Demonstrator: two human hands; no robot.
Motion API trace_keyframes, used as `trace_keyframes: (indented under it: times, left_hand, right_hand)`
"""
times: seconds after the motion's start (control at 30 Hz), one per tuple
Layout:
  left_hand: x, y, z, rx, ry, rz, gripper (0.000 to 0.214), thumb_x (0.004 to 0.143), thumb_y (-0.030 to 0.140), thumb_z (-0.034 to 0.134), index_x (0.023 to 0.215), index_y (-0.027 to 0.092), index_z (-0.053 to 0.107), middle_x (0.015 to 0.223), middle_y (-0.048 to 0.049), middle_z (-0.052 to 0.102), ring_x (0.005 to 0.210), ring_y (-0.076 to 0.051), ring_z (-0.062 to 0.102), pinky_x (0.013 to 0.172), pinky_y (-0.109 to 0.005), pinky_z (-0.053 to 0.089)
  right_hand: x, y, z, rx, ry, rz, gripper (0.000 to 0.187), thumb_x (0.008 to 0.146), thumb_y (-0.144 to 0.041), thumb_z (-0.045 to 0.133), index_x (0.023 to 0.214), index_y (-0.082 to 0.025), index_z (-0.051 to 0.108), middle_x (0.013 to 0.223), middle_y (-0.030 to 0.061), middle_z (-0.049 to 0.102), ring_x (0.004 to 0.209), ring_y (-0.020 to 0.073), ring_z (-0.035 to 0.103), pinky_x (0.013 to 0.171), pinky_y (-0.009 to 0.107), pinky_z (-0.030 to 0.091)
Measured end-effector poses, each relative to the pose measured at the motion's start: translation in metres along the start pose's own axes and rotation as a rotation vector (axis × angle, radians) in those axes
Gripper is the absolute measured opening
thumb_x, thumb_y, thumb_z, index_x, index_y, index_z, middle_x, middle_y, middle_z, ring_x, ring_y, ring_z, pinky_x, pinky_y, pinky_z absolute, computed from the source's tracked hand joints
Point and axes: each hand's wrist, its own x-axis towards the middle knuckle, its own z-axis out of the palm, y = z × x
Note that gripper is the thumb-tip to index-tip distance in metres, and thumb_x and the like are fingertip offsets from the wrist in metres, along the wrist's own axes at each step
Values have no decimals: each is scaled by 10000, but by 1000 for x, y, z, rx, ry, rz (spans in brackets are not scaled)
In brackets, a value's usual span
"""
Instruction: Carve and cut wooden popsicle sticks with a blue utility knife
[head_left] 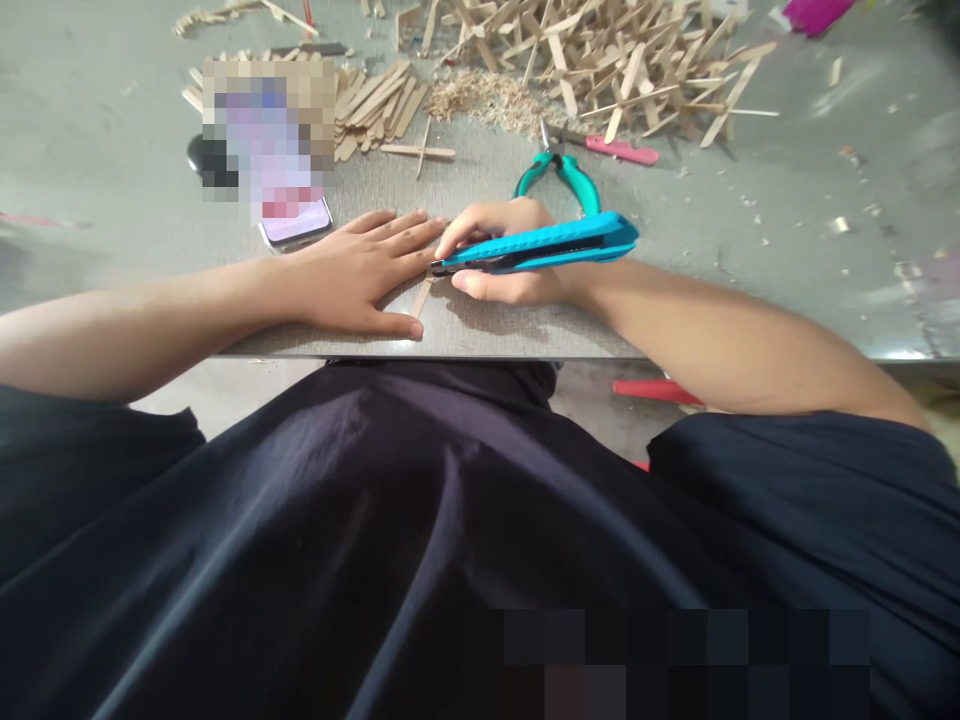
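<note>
Dark shirt cloth (360, 520) fills the near side, below the edge of the desk (750, 240). Just beyond that edge, a thin wooden stick (423, 296) lies slantwise, its near end by the left thumb, its far end lost under the fingers and tool. The left hand (367, 265) lies palm down with fingers spread and thumb apart, seemingly steadying the stick; whether it presses on it is hard to tell. The right hand (534, 287) is wrapped round a blue cutter (544, 243), tip pointing left at the stick beside the left fingertips. The step in hand looks like cutting or trimming the stick; the next move would call for a firm hold and a blade kept clear of those fingers. Farther out, pliers (579, 187) with teal handles lie open beyond the right hand, near a pink-handled tool (622, 150). Far left of these sit a crossed pair of sticks (421, 153), a spread of flat sticks (375, 105) and a partly blurred phone (298, 224). At the far side are wood shavings (487, 100) and a big heap of crossed sticks (622, 75). No container can be made out; these sticks and shavings lie loose on the desk.
</note>
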Motion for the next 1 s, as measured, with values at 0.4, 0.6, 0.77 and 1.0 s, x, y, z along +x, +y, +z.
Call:
trace_keyframes:
  times: [0.4, 0.6, 0.77, 1.0]
  left_hand:
    - [0, 2, -6, 76, -44, -20, 1077, 1012, 960, 487, 1837, 276, 373, 1974, -173, 250, 1830, -502, 222, 1477, -702, 171]
    - [0, 3, -6, 74, -38, -21, 1045, 1000, 996, 439, 1805, 329, 440, 1970, -142, 283, 1823, -497, 253, 1477, -702, 167]
    - [0, 3, -4, 83, -26, -16, 1024, 995, 998, 441, 1790, 352, 473, 1966, -131, 298, 1823, -491, 257, 1475, -711, 164]
    - [0, 5, -8, 85, -42, -45, 1034, 1004, 1004, 411, 1795, 343, 479, 1987, -120, 226, 1832, -497, 228, 1484, -706, 158]
  right_hand:
    - [2, -9, 1, -95, -17, -21, 288, 953, -395, 781, 1193, -248, 722, 1032, -3, 830, 917, 201, 767, 842, 326, 608]
    - [2, -12, 1, -103, -26, -26, 266, 912, -376, 791, 1144, -281, 701, 976, -11, 821, 852, 211, 753, 792, 349, 604]
    - [2, -12, 2, -123, -31, -43, 255, 915, -366, 781, 1137, -293, 679, 951, -19, 795, 821, 214, 727, 775, 359, 570]
    - [1, -9, 0, -235, -57, -218, 228, 963, -275, 704, 1178, -240, 637, 901, -41, 721, 734, 133, 621, 717, 282, 474]
